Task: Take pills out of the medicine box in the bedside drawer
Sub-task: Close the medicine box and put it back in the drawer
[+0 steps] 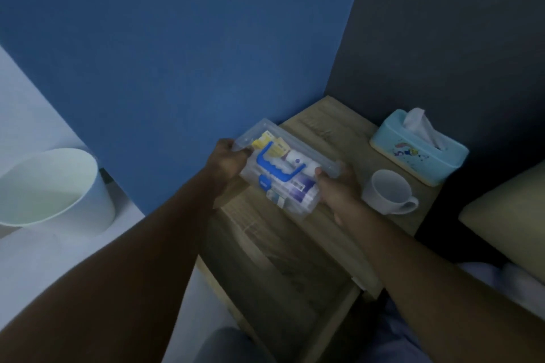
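Observation:
A clear plastic medicine box [298,153] with a blue handle [277,166] on its lid is held over the wooden bedside table [336,132]. Its lid is closed, and packets and bottles show through it. My left hand [227,160] grips the box's left end. My right hand [339,186] grips its right end. Below the box, the drawer [283,280] stands pulled out, and its inside looks dark and bare.
A white mug [387,196] stands on the table just right of my right hand. Behind it sits a light-blue tissue box [418,149]. A white bin [50,188] stands on the floor at left. A blue wall rises behind, and bedding lies at the right.

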Demonstrator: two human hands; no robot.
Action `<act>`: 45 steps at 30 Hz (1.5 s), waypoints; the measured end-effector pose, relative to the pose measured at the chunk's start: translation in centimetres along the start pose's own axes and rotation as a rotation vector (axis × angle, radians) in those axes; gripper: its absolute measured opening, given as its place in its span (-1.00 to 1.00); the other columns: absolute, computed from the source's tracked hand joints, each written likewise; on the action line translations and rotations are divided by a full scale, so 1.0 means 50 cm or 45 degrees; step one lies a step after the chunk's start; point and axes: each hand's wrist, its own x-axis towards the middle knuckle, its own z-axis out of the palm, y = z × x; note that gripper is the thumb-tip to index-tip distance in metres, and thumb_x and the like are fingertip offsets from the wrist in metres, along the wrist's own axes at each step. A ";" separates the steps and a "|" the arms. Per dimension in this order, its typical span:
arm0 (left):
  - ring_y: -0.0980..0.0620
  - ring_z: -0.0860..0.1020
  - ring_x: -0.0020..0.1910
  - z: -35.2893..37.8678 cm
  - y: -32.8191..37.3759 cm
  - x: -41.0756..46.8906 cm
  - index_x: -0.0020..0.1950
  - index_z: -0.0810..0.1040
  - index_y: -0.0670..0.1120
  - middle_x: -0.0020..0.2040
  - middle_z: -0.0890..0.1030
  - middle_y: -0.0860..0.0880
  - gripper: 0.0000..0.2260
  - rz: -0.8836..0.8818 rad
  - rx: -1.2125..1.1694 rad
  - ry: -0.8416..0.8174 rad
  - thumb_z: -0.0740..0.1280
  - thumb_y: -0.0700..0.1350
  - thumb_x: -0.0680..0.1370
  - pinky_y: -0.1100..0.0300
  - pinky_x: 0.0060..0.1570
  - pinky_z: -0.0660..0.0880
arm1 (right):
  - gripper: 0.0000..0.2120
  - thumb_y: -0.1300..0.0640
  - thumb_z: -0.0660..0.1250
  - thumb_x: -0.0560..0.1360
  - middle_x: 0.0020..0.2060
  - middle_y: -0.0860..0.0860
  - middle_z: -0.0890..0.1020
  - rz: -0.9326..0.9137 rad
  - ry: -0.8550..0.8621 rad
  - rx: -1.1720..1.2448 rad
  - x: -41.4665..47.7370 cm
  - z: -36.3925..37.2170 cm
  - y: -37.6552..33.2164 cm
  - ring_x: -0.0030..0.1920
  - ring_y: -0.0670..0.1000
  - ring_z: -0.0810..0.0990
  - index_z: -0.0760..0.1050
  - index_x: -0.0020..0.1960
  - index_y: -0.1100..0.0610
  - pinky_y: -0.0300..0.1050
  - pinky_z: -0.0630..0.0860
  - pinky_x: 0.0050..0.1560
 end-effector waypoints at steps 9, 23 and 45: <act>-0.18 0.57 0.18 -0.084 -0.011 -0.174 0.30 0.43 -0.18 0.20 0.56 -0.18 -0.56 0.011 0.022 0.029 0.41 -0.02 0.52 -0.11 0.23 0.51 | -0.42 -0.02 0.43 0.50 0.23 0.04 0.57 -0.094 -0.061 0.180 -0.173 -0.027 0.064 -0.04 -0.04 0.69 0.30 0.45 -0.07 -0.13 0.67 -0.25; -0.03 0.58 -0.01 -0.093 -0.189 -0.216 0.00 0.45 0.11 -0.04 0.56 0.00 -0.88 -0.202 0.121 -0.172 0.37 -0.04 0.53 0.02 -0.08 0.59 | -0.43 -0.06 0.36 0.53 0.38 0.06 0.43 -0.027 -0.098 0.085 -0.251 0.040 0.249 0.22 0.04 0.57 0.27 0.49 -0.07 0.01 0.63 0.05; -0.11 0.52 0.23 0.018 -0.292 -0.163 0.45 0.26 -0.12 0.30 0.48 -0.16 -0.56 -0.208 0.247 -0.069 0.27 -0.17 0.59 0.14 -0.10 0.49 | -0.42 -0.22 0.31 0.51 0.40 -0.01 0.39 -0.219 -0.055 -0.445 -0.172 0.067 0.403 0.29 -0.06 0.46 0.26 0.48 -0.15 -0.23 0.39 0.05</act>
